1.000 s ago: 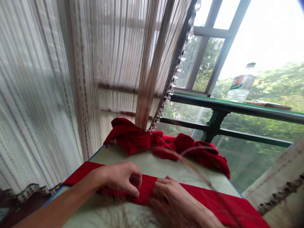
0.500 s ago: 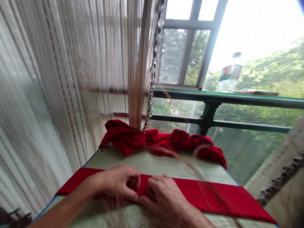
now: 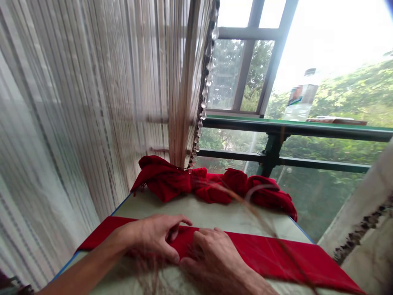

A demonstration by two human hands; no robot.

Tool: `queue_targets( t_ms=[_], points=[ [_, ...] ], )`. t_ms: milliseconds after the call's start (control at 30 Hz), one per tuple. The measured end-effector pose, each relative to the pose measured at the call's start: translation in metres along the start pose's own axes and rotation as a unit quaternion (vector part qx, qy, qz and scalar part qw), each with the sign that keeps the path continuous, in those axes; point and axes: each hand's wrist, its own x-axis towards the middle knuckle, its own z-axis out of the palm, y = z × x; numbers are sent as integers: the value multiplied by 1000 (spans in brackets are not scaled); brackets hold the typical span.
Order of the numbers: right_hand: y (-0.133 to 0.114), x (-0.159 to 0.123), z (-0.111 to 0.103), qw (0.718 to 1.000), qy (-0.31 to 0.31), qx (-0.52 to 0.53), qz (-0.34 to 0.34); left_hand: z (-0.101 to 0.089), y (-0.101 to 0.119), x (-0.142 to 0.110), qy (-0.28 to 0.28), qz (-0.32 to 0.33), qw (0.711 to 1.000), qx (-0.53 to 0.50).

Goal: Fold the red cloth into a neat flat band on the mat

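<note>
A long folded strip of red cloth (image 3: 285, 258) lies flat across the pale green tabletop (image 3: 264, 223). My left hand (image 3: 156, 237) rests on its left part, thumb at the cloth's near edge, forefinger stretched out and apart from the thumb. Close beside it, my right hand (image 3: 215, 250) has its fingers curled over the cloth, with the thumb at the near edge; its grip is partly hidden. At the table's far end the red fabric is bunched in loose folds (image 3: 172, 180), with a few threads hanging at the left.
A striped string curtain (image 3: 138, 82) with a clear bead strand (image 3: 204, 98) hangs at the left, down to the bunched fabric. Behind the table runs a dark green railing (image 3: 239, 125) with a plastic bottle (image 3: 302, 100) on it. Blurred hair strands cross the view.
My left forefinger has straightened and moved away from the thumb. The right hand keeps nearly the same pose on the cloth. The whole view has shifted slightly.
</note>
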Motion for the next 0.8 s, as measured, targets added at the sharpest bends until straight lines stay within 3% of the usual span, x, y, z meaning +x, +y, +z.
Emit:
queue_targets(
  t_ms=[300, 800],
  points=[
    [-3, -2, -5, 1000, -8, 1, 2, -1, 8, -7, 17, 28, 999, 34],
    [-1, -5, -10, 1000, -21, 7, -1, 2, 3, -6, 47, 5, 997, 54]
  ],
)
